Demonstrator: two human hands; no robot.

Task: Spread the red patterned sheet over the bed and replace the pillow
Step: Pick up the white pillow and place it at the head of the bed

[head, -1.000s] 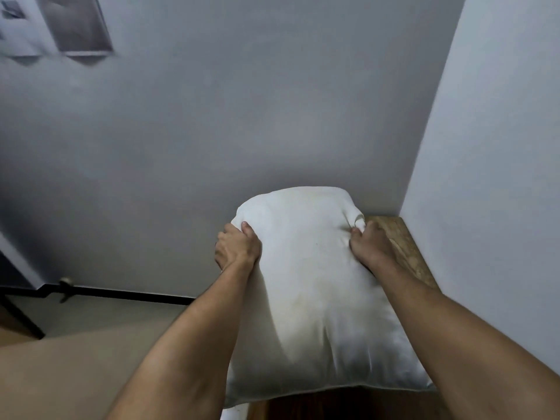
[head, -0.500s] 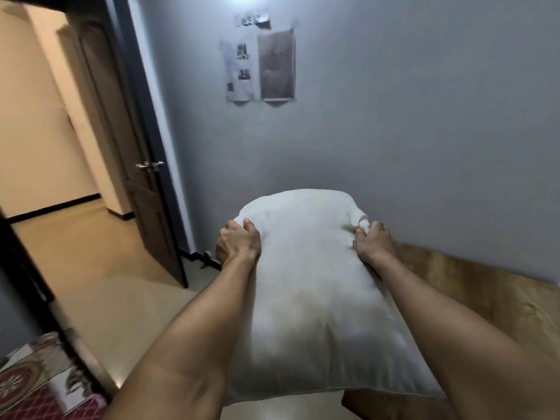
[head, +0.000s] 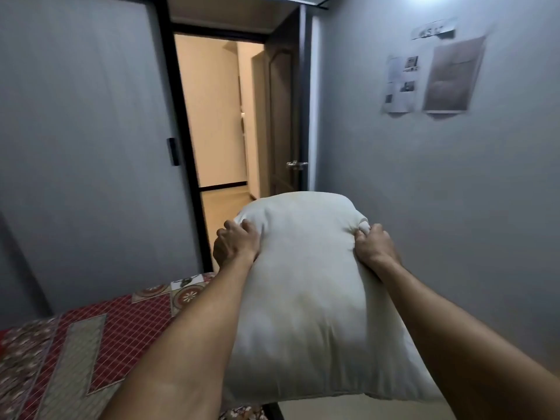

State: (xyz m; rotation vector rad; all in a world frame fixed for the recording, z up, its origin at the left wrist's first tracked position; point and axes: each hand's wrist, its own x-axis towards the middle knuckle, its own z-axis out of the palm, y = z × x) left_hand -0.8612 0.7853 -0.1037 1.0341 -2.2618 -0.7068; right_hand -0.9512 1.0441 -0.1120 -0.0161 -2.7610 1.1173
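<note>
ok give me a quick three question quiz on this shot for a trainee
1. True or false: the left hand and the right hand both grip the pillow.
2. In the head view, the red patterned sheet shows: A) to the lower left of the pillow, B) above the pillow, C) draped over the pillow.
3. Fill in: the door beyond the pillow stands ____.
Key: 1 true; 2 A; 3 open.
</note>
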